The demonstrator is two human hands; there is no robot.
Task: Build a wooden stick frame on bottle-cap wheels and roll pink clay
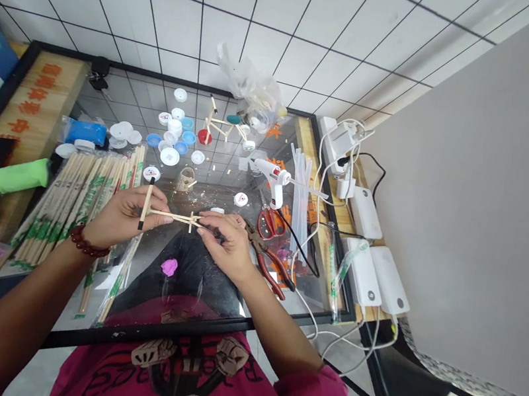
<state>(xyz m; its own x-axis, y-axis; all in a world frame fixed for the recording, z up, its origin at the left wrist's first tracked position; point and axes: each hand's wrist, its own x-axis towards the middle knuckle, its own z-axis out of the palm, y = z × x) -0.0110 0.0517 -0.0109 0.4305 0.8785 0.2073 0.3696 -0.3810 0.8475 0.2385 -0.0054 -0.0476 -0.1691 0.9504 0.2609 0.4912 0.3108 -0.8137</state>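
Observation:
Between my two hands is a small frame of joined wooden sticks [181,217], held level above the glass tabletop. A crossbar with dark ends [145,204] stands at its left end, and a short stick crosses it near the right. My left hand [134,214], with a beaded bracelet at the wrist, pinches the left end. The fingers of my right hand [225,239] are closed on the other end, partly hiding it. A lump of pink clay [169,267] lies on the glass below. Farther back stands a similar stick model [225,128] with bottle caps.
Wrapped chopsticks [79,195] lie at left, with bottle caps [172,136] behind. A white glue gun [272,176], clear glue sticks [300,203], red scissors [269,223] and pliers [269,262] lie at right. White cables and power adapters [359,266] run along the right edge.

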